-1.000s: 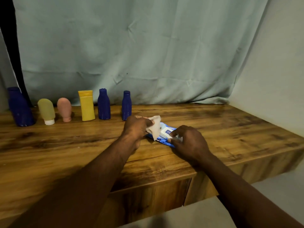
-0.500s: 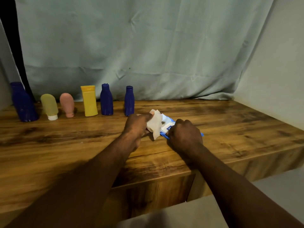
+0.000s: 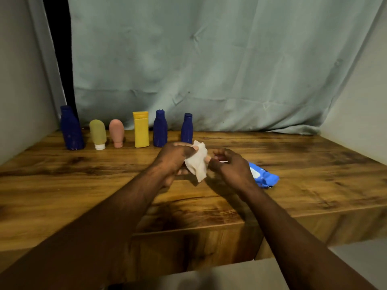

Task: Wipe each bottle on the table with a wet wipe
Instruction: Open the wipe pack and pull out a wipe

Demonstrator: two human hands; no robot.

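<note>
Head view: the left hand (image 3: 174, 158) has its grip closed on a crumpled white wet wipe (image 3: 198, 164), held above the worktop (image 3: 293, 164) at mid-frame. The right hand (image 3: 230, 166) curls its fingers at the wipe's 3 o'clock edge; I cannot tell if that grip pinches it. A blue packet (image 3: 265, 176) lies at the right hand's 4 o'clock. Six bottles (image 3: 141, 130) stand upright in a row at 10 o'clock.

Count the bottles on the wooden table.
6, in a back-left row, left to right: large dark blue bottle, olive squeeze tube, pink squeeze tube, yellow flat bottle, medium dark blue bottle, small dark blue bottle beyond the left hand. None seems hidden.
</note>
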